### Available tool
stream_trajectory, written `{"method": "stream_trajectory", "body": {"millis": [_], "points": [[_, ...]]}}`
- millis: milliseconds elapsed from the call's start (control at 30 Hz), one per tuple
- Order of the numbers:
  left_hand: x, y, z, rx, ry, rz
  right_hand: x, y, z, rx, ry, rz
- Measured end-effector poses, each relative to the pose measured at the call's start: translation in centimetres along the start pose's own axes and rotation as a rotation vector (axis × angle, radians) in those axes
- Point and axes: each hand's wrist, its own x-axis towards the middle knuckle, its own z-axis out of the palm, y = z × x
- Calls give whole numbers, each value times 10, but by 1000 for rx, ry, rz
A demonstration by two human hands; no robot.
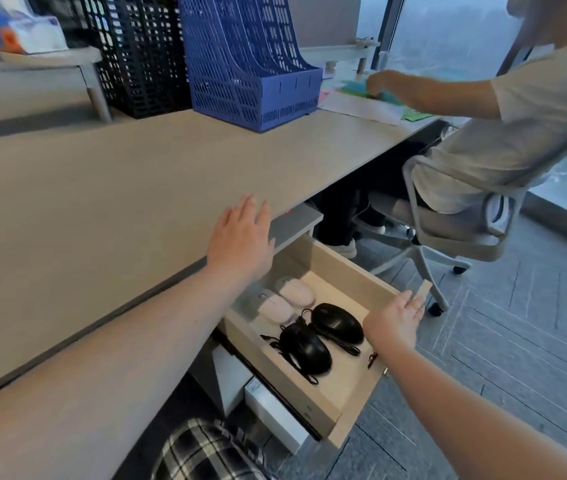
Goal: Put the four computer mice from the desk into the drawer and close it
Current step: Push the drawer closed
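Now all 4 mice (309, 323) are seen in drawer (354, 400); it's left to be shut w/ right hand (396, 320), fingers (413, 303) spread, empty.

I note the drawer (361, 403) pulled out below the desk (102, 202) edge, four mice (309, 323) inside: two at the rear, two in front. File racks (250, 60) stand at the desk's back; a chair (448, 230) to the right

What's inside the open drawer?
The drawer holds two black mice with tangled cords and two pale mice. The left arm and desk cover the back corner, so anything there is hidden.
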Motion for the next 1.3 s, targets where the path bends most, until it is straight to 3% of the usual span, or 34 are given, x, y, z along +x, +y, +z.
{"method": "stream_trajectory", "body": {"millis": [233,533,1133,1300], "points": [[21,-37,6,-67,-97,-162,-1,-25,9,27,-47,-33],[44,-63,11,-137,-262,-75,8,-69,50,304,-18,-98],[70,-87,17,-118,-263,-21,4,-117,104,651,-128,-10],[72,-88,20,-119,-255,-26,6,-130,117,604,-209,-20]]}}
